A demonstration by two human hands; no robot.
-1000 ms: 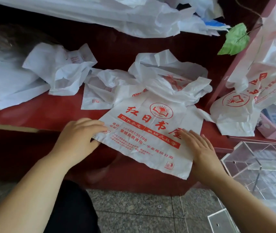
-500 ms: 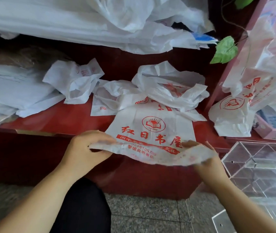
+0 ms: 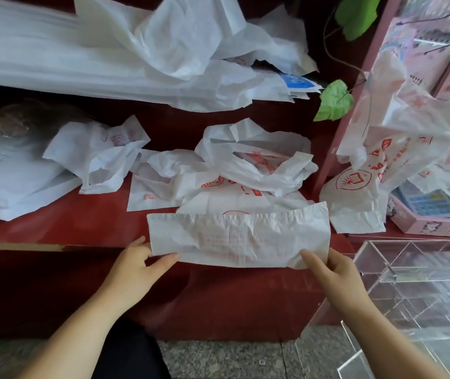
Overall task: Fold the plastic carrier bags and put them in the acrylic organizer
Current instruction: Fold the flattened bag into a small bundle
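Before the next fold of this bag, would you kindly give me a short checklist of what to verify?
1. Grip at left corner: ok, the left hand pinches the folded bag.
2. Grip at right corner: ok, the right hand pinches it.
3. Flap smooth: not ok, creased across the middle.
4. Bag free of the crumpled bags: not ok, its far end runs under them.
5. Target close by: ok, the acrylic organizer stands beside the right hand.
6. Free compartment: cannot tell, the clear walls blur.
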